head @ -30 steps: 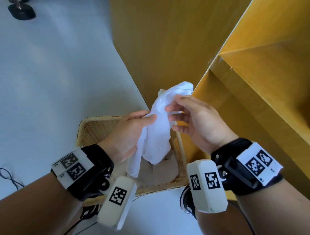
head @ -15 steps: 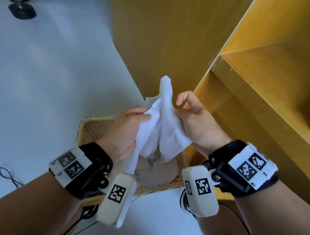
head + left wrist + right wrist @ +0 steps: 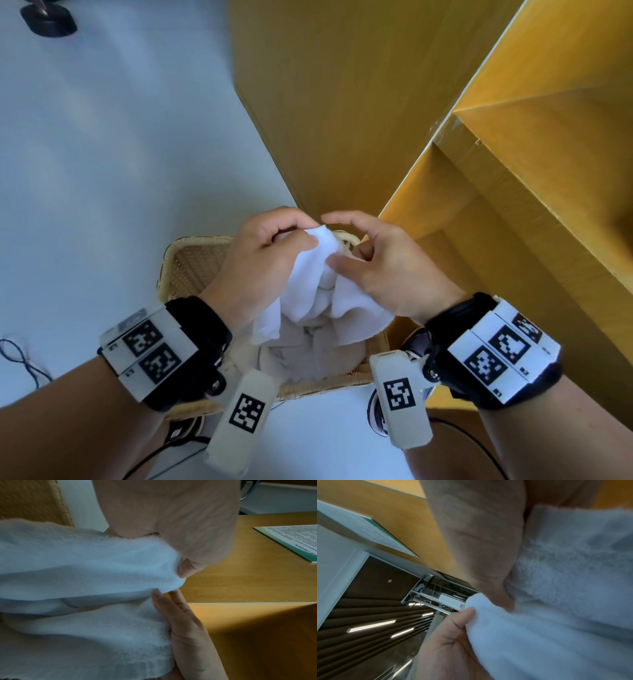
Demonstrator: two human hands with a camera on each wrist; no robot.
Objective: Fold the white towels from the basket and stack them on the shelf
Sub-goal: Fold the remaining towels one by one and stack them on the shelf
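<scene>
Between both hands (image 3: 322, 255), above the basket (image 3: 178, 263), a white towel (image 3: 317, 291), each hand's fingers pinching it.

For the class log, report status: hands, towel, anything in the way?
Left hand and right hand both pinch the white terry towel, bunched above the woven wicker basket. Unfolded. Nothing blocking.

Fluffy white terry cloth towel (image 3: 322, 274); woven wicker basket (image 3: 191, 263); smooth matt yellow wood shelf (image 3: 513, 192); glossy pale floor (image 3: 102, 154).
</scene>
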